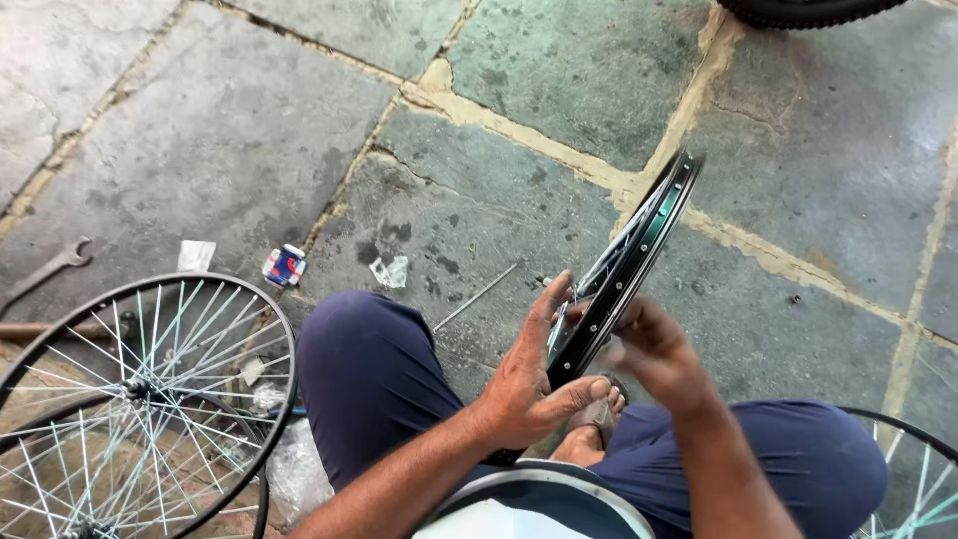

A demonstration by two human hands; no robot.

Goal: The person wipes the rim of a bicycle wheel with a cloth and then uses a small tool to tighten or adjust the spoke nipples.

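Observation:
A black bicycle wheel rim (639, 250) stands on edge between my knees, seen nearly edge-on, with thin spokes inside it. My left hand (529, 384) presses its palm and thumb against the near part of the rim, thumb wrapped under it. My right hand (654, 349) is blurred on the rim's right side, fingers curled close to it; whether it grips is unclear. My bare foot (597, 414) shows below the rim, between my dark blue trouser legs (374, 369).
A spoked wheel (140, 389) lies at lower left, with another under it. A spanner (55, 268), a small red-and-blue packet (284, 266), a loose spoke (477, 295) and paper scraps lie on the stone slabs. A tyre edge (798, 10) is at top right. Another wheel (913, 469) is at the right edge.

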